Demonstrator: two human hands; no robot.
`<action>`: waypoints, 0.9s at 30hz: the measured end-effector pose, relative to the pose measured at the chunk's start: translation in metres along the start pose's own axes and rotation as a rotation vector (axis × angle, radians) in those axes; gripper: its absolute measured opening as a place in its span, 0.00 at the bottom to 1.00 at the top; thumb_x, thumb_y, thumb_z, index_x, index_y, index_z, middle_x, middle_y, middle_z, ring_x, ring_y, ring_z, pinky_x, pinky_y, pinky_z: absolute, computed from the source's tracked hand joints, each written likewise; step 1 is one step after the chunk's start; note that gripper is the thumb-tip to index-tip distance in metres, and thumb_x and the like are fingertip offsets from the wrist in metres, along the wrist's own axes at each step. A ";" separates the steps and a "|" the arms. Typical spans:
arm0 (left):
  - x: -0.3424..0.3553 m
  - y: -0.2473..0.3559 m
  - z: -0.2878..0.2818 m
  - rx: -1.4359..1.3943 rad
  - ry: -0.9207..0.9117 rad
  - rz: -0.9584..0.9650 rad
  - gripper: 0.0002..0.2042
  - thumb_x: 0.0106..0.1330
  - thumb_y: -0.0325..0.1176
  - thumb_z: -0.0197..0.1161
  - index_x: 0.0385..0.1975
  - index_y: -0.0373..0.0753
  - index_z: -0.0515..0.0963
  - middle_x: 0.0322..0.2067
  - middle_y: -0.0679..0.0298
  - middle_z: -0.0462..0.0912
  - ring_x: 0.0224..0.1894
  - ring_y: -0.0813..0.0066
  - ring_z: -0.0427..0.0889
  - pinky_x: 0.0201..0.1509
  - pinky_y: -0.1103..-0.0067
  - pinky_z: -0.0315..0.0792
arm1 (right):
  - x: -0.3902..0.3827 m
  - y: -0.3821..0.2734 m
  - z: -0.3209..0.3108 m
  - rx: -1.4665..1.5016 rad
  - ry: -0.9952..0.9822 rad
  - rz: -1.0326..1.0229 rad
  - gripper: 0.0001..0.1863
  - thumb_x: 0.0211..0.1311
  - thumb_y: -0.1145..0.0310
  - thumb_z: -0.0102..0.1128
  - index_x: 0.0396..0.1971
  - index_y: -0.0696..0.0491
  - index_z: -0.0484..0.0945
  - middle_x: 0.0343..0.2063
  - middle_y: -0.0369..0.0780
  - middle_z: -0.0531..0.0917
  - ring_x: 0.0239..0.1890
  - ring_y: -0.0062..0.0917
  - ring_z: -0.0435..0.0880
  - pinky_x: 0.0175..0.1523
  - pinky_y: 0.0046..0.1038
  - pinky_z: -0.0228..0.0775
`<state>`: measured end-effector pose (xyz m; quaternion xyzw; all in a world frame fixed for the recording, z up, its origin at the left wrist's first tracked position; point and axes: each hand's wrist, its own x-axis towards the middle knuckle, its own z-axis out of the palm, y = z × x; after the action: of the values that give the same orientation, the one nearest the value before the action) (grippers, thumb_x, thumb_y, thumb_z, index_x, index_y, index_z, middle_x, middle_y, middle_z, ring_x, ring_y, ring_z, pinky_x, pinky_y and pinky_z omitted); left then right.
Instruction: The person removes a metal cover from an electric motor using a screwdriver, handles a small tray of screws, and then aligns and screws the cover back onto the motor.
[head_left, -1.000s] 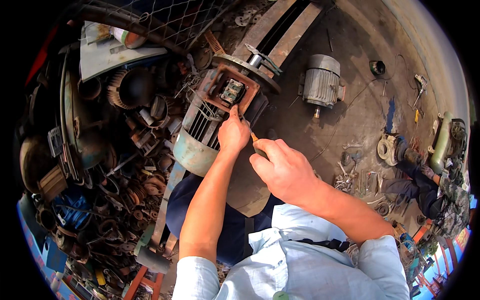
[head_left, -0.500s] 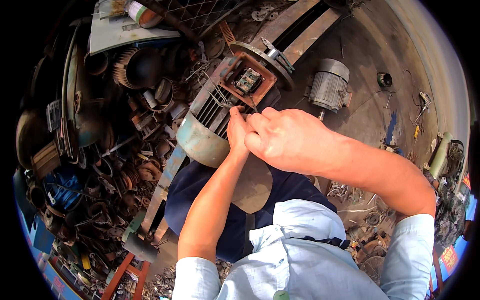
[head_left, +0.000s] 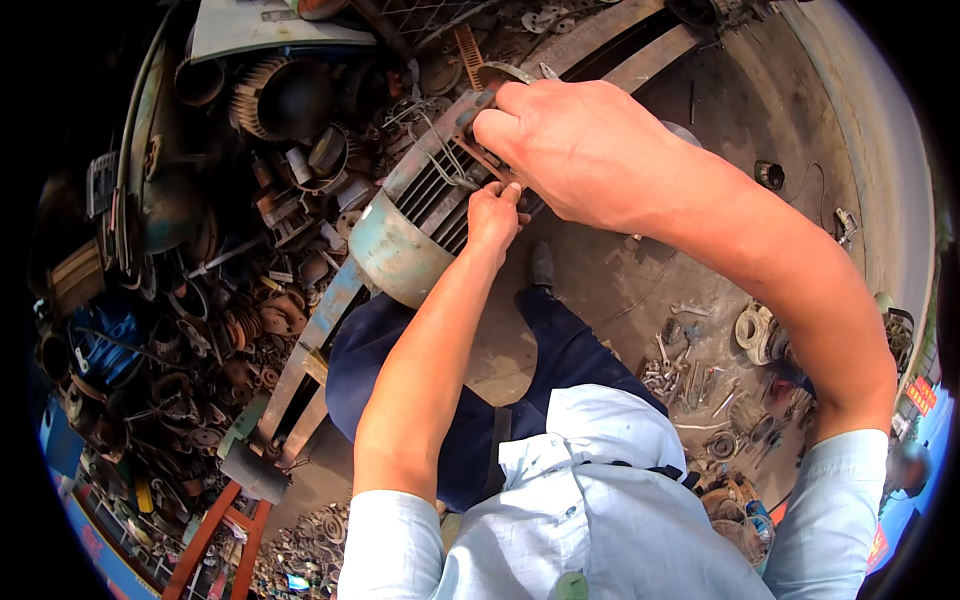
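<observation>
An electric motor with a worn green fan cover [head_left: 393,252] and a ribbed body lies on a steel beam frame [head_left: 338,303] before me. My left hand [head_left: 496,213] is at the near side of its reddish-brown terminal box, fingertips pinched together; what is between them is too small to make out. Above the box, my right hand [head_left: 565,145] is closed with its fingers curled downward, hiding most of the box and its terminals. Whatever this hand grips is hidden under it. Looped wire [head_left: 440,150] rests on the motor's ribs next to my left hand.
Rusty motor parts and scrap [head_left: 240,330] are heaped at the left, with a finned motor housing [head_left: 280,103] at the top. Hand tools [head_left: 690,375] lie on the ground at the right. Behind my right forearm, only a sliver of a grey motor [head_left: 683,132] shows.
My right hand has moved up and forward, from beside my left hand to over the terminal box, covering it. My left hand has shifted slightly up and right. The view has shifted a little.
</observation>
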<state>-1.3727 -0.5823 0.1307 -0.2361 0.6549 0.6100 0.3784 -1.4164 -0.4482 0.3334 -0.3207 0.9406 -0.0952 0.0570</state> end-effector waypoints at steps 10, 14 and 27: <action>-0.067 0.062 -0.045 -0.014 0.225 0.271 0.08 0.67 0.31 0.58 0.39 0.33 0.78 0.30 0.64 0.81 0.29 0.79 0.79 0.32 0.82 0.71 | -0.007 -0.003 0.002 -0.035 0.052 -0.011 0.09 0.52 0.69 0.62 0.32 0.55 0.76 0.29 0.45 0.83 0.36 0.36 0.85 0.34 0.34 0.78; -0.075 0.096 -0.073 -0.199 0.314 0.408 0.08 0.68 0.29 0.58 0.41 0.33 0.77 0.35 0.61 0.82 0.31 0.76 0.81 0.34 0.81 0.74 | 0.000 -0.015 -0.013 -0.114 -0.143 0.209 0.08 0.52 0.71 0.60 0.32 0.55 0.74 0.28 0.44 0.79 0.31 0.39 0.84 0.32 0.36 0.78; -0.071 0.103 -0.092 -0.246 0.294 0.457 0.08 0.68 0.29 0.58 0.41 0.33 0.78 0.37 0.60 0.83 0.33 0.75 0.81 0.36 0.80 0.75 | -0.016 -0.012 0.004 -0.142 0.087 -0.070 0.09 0.58 0.66 0.57 0.31 0.54 0.70 0.23 0.45 0.82 0.25 0.39 0.85 0.26 0.37 0.75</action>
<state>-1.4282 -0.6682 0.2474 -0.2122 0.6601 0.7134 0.1011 -1.3961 -0.4486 0.3330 -0.3520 0.9349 -0.0439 -0.0100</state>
